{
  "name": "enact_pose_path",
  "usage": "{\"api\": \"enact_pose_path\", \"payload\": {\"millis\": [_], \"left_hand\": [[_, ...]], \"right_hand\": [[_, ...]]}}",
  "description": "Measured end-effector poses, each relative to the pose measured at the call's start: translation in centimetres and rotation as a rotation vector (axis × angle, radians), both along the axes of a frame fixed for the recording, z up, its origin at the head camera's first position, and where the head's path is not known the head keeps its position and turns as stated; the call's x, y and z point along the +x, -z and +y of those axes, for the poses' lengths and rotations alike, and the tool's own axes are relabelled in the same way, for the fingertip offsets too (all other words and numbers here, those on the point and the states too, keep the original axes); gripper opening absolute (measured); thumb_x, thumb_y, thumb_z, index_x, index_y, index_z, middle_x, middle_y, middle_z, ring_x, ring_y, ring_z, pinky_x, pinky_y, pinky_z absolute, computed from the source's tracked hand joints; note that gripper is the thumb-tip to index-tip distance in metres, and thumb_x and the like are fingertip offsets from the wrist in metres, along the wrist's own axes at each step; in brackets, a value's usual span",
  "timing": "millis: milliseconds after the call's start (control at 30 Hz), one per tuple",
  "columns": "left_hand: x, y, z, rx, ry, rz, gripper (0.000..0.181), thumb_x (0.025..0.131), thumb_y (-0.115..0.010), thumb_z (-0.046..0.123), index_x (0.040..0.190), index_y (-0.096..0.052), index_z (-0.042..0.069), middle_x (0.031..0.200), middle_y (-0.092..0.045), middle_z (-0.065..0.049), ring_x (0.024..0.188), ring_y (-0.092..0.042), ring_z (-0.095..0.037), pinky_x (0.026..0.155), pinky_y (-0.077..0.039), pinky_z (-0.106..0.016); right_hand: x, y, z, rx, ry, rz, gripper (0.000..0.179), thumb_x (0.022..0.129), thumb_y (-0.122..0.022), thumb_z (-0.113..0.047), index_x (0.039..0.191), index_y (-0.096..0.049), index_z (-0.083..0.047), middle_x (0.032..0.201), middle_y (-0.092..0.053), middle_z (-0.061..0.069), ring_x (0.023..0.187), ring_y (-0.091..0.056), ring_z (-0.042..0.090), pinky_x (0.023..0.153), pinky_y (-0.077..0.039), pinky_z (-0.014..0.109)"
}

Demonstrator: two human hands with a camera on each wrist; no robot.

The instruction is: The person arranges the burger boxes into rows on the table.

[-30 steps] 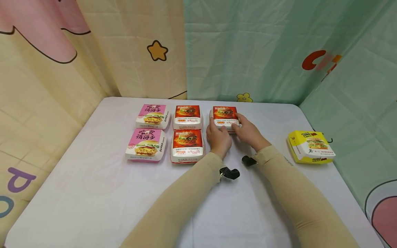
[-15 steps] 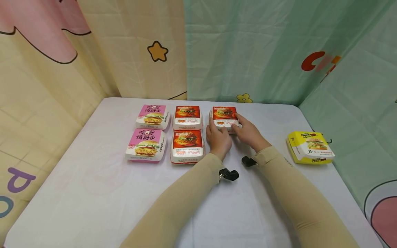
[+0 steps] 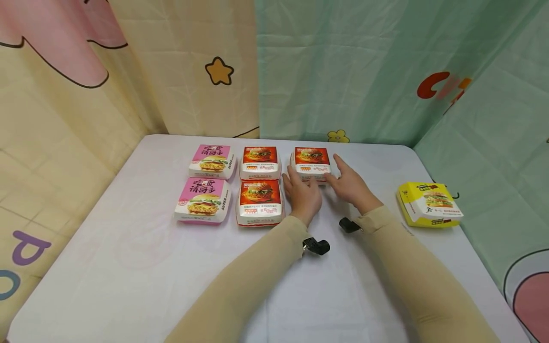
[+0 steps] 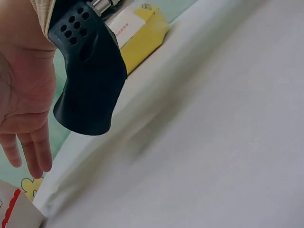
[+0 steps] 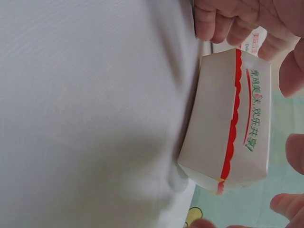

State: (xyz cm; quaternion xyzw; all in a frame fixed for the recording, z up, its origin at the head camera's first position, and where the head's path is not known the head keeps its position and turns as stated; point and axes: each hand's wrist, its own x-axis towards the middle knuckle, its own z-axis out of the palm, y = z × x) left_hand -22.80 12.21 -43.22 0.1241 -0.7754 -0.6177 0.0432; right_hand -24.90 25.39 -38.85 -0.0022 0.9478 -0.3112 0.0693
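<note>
A burger box [image 3: 310, 164] with a red top and white sides lies flat at the back middle of the table. My left hand [image 3: 305, 197] is at its near left corner, fingers extended; whether they touch it I cannot tell. On the other side, my right hand [image 3: 352, 188] stands slightly off the box with straight, spread fingers. The left wrist view shows the right palm [image 4: 28, 90] facing across, above a corner of the burger box [image 4: 21, 209]. In the right wrist view, the burger box's white side [image 5: 213, 118] with a red scalloped band lies between both hands' fingertips.
To the left are two more red burger boxes [image 3: 259, 202], one behind the other. Beside them, two pink burger boxes [image 3: 202, 200] form another column. A yellow burger box [image 3: 430, 204] sits by the right table edge. Printed curtains [image 3: 343, 71] surround the white-covered table [image 3: 128, 267].
Both hands have let go of the red burger box: the right hand has drawn off to the right, the left slightly back toward me. The box has stayed in place.
</note>
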Motion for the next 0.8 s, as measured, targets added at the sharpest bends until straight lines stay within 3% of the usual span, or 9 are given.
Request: {"api": "enact_pose_path", "payload": {"millis": [167, 533, 800], "left_hand": [[0.7, -0.7, 0.2, -0.021, 0.027, 0.055, 0.087, 0.106, -0.059, 0.031, 0.17, -0.002, 0.014, 0.177, 0.002, -0.02, 0.163, -0.005, -0.041, 0.131, -0.011, -0.06], [1.8, -2.4, 0.4, -0.032, 0.088, 0.169, 0.088, 0.105, -0.061, 0.029, 0.17, -0.005, 0.013, 0.177, 0.003, -0.017, 0.163, -0.006, -0.037, 0.129, -0.016, -0.065], [2.3, -3.0, 0.3, -0.079, 0.138, 0.229, 0.082, 0.106, -0.058, 0.029, 0.17, -0.01, 0.011, 0.176, -0.009, -0.016, 0.163, -0.008, -0.036, 0.13, -0.017, -0.063]], "right_hand": [[0.7, -0.5, 0.5, 0.029, -0.001, 0.031, 0.082, 0.109, -0.052, -0.038, 0.17, -0.006, -0.009, 0.175, -0.017, 0.024, 0.161, -0.02, 0.044, 0.129, -0.022, 0.061], [1.8, -1.6, 0.6, 0.068, -0.012, 0.049, 0.079, 0.108, -0.054, -0.038, 0.169, -0.014, -0.008, 0.173, -0.018, 0.026, 0.162, -0.013, 0.046, 0.129, -0.018, 0.065], [2.6, -2.5, 0.7, 0.089, -0.003, 0.053, 0.076, 0.108, -0.054, -0.038, 0.17, -0.018, -0.013, 0.173, -0.016, 0.029, 0.161, -0.014, 0.048, 0.126, -0.021, 0.069]]}}
